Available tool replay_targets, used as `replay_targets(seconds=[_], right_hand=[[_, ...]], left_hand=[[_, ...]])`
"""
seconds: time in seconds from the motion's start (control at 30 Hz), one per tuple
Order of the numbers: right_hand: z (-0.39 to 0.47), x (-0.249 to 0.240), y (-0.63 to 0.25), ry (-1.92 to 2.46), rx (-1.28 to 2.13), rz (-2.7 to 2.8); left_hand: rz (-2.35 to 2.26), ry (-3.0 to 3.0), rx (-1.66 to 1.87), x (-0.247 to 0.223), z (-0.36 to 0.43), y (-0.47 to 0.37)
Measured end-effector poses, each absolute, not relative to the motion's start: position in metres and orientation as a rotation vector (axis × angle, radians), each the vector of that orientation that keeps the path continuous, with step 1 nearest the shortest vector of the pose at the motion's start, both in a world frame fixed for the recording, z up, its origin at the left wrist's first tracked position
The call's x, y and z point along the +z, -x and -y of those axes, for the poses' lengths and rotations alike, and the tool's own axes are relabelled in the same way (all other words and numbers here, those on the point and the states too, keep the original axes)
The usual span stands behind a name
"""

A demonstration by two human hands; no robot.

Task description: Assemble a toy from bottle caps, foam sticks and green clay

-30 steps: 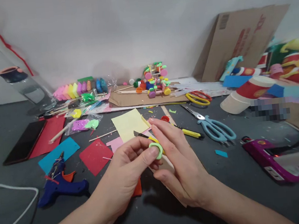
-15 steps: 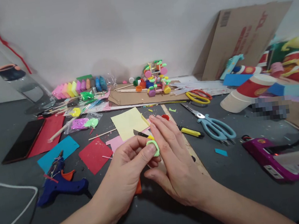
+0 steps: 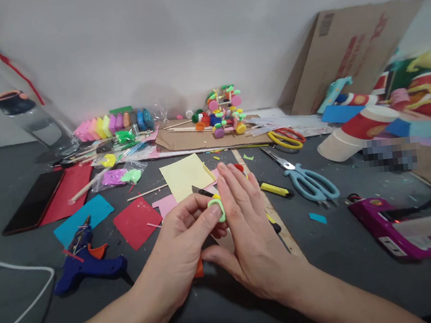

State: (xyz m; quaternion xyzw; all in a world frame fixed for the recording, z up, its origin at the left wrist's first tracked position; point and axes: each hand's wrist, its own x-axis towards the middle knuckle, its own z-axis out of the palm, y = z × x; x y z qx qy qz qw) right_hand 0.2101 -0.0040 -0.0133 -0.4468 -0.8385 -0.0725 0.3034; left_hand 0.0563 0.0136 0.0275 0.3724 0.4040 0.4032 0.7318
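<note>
My left hand (image 3: pixel 183 237) pinches a small flattened piece of light green modelling clay (image 3: pixel 222 211) between thumb and fingers. Against the clay's right side lies my right hand (image 3: pixel 251 224), its fingers stretched out flat together and its thumb apart. Just behind the hands a utility knife blade (image 3: pixel 201 190) shows, the rest of that knife partly covered. A second yellow and black utility knife (image 3: pixel 274 189) lies to the right. Yellow paper (image 3: pixel 184 175) sits beyond my fingers, and a wooden strip (image 3: pixel 290 238) runs partly under my right hand.
A blue glue gun (image 3: pixel 95 266), red paper (image 3: pixel 137 223) and a phone (image 3: pixel 35 201) lie left. Blue-handled scissors (image 3: pixel 310 182), a paper cup (image 3: pixel 339 144) and a purple device (image 3: pixel 380 231) are right. A colourful clay model (image 3: pixel 226 111) stands at the back.
Both hands have shifted slightly left with the green clay. My right hand has slid a little along the clay and turned more upright, uncovering more of the knife handle on its right.
</note>
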Motion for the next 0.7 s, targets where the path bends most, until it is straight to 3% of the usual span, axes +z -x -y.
replay_targets(seconds=[0.23,0.47,0.7], right_hand=[[0.0032,-0.0148,-0.2080,1.198,-0.176,2.232],[0.0026,-0.0141,-0.2120,1.215,0.054,2.166],[0.0007,-0.0143,-0.2131,1.145,-0.018,2.208]], left_hand=[[-0.901,-0.816,0.891,0.0267,-0.0160,-0.0577],[-0.905,-0.777,0.874,0.0285,-0.0165,-0.0579],[-0.863,-0.791,0.895,0.0285,-0.0167,-0.0569]])
